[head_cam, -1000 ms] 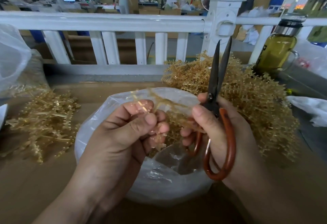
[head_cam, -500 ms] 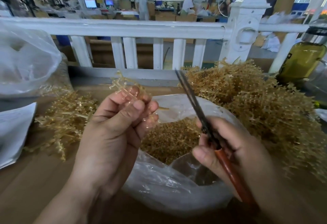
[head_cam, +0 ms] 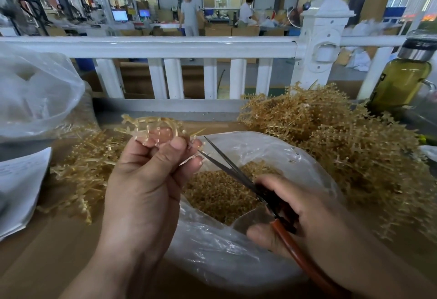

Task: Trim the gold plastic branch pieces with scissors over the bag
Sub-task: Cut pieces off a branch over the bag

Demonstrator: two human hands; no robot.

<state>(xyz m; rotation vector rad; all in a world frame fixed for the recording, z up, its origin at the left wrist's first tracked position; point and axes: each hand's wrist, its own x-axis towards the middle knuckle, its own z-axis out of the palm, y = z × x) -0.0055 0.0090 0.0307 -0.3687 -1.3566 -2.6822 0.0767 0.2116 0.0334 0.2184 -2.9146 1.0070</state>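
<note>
My left hand grips a bent gold plastic branch piece above the left rim of the clear plastic bag. Red-handled scissors sit in my right hand, blades parted, their tips touching the branch stubs at my left fingertips. Small gold trimmings lie inside the bag. A big heap of gold branches rises to the right, and a smaller pile lies to the left.
A white railing runs across behind the cardboard-covered table. A bottle of yellow liquid stands at far right. Another plastic bag and white paper sit at left. People work in the background.
The scissors swung from pointing up to pointing left at the branch, and their blades opened. My left hand lifted the branch up and to the left edge of the bag.
</note>
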